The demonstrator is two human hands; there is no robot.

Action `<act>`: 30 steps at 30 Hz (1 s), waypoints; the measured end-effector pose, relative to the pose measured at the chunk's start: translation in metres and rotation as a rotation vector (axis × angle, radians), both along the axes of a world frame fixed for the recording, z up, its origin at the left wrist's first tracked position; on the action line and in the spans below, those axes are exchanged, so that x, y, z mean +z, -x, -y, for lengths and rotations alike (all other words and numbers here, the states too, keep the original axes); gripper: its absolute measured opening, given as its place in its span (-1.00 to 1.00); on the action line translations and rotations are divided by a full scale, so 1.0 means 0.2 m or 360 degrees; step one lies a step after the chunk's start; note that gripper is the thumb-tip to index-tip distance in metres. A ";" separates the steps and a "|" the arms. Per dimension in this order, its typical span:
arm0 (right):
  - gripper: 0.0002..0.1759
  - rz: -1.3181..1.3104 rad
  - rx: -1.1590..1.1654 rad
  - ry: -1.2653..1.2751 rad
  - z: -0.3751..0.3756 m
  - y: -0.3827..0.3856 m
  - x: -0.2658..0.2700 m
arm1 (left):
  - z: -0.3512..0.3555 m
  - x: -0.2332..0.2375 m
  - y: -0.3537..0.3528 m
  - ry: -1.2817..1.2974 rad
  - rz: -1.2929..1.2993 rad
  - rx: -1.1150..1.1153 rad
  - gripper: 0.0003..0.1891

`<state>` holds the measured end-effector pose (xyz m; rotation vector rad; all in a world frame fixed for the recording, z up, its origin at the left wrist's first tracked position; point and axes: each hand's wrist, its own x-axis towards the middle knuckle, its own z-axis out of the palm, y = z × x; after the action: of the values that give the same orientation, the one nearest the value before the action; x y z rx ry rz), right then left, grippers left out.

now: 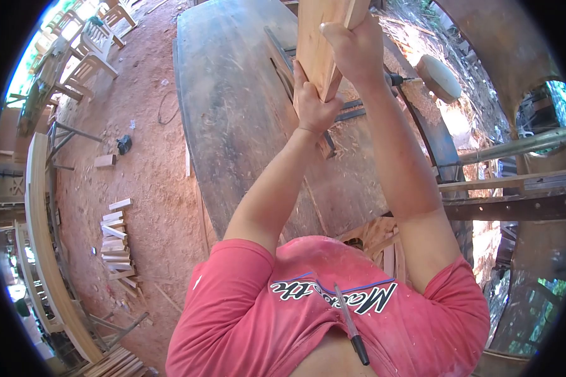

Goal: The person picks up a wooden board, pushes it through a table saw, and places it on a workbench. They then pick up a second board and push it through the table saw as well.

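A thick wooden board (317, 47) runs out of the top edge of the head view, its near end tilted toward me. My left hand (316, 105) is wrapped round its lower end from the left and below. Higher up, my right hand (356, 50) grips the board's right side, with the thumb on its upper face. Under the board lies a large wooden worktable (233, 113) strewn with shavings. Dark metal bars (352, 114) of a slot or fence show beside my left hand.
Cut wood pieces (114, 245) lie in a pile on the dirt floor at the left. Long planks (47, 232) stand farther left, near plastic chairs (91, 50). At the right are a pale rounded object (438, 78) and a metal pipe (522, 146).
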<state>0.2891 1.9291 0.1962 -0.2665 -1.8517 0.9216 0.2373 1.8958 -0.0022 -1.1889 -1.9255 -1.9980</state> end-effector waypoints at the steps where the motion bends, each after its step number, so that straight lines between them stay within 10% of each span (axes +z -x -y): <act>1: -0.53 -0.0125 0.0103 0.0000 0.01 0.00 0.01 | 0.00 0.00 0.00 -0.0023 0.0085 -0.0024 -0.31; 30: -0.44 -0.0307 0.0124 0.0128 -0.13 0.29 -0.03 | -0.13 0.01 0.24 -0.0187 0.0043 -0.0102 -0.48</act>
<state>0.2302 1.9546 0.1912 -0.1498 -1.6595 1.0402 0.1885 1.9218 0.0000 -1.2146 -1.7753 -2.1372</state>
